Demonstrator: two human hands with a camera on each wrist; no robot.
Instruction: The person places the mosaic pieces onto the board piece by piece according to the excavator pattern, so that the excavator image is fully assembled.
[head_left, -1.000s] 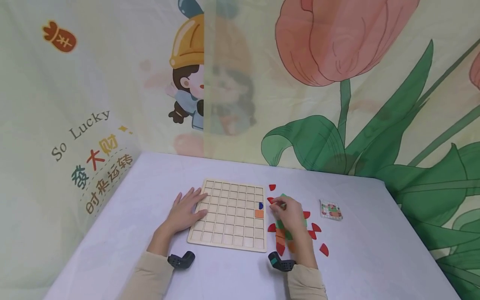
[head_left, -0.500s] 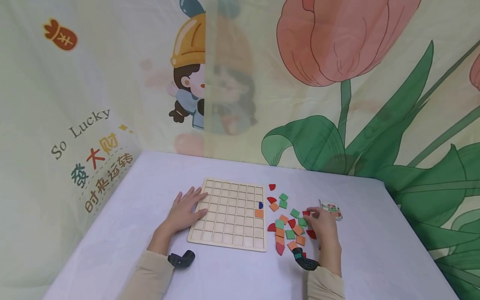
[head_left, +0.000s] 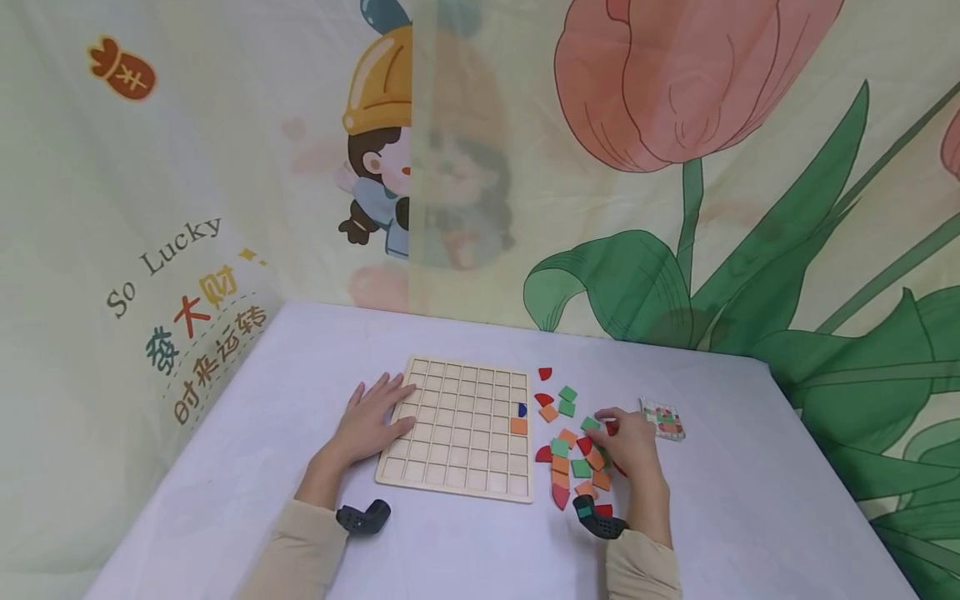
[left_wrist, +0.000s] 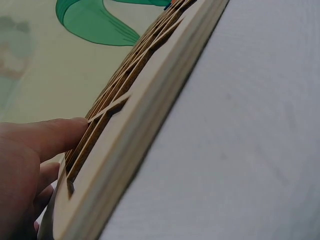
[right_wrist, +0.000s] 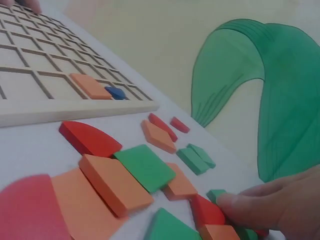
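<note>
My left hand (head_left: 372,421) rests with spread fingers on the left edge of a wooden grid board (head_left: 450,429); its thumb (left_wrist: 60,135) lies over the rim. An orange square tile (head_left: 518,427) and a blue rounded piece (head_left: 522,410) sit in cells at the board's right side. Right of the board, my right hand (head_left: 633,442) is low over the scattered tiles. Its thumb and index finger pinch a green square tile (right_wrist: 215,194), which shows at the fingertips. A red piece (right_wrist: 206,210) lies beside the thumb. Some tiles are hidden under this hand.
Several loose orange, green and red pieces lie between the board and my right hand, including an orange tile (right_wrist: 115,184) and a red quarter-round (head_left: 545,373). A small patterned card (head_left: 666,419) lies farther right. A printed cloth backdrop (head_left: 465,275) rises behind the table.
My right hand moved right from beside the board to a red piece at the pile's right side, then slightly back left to the green tile. My left hand stayed in place.
</note>
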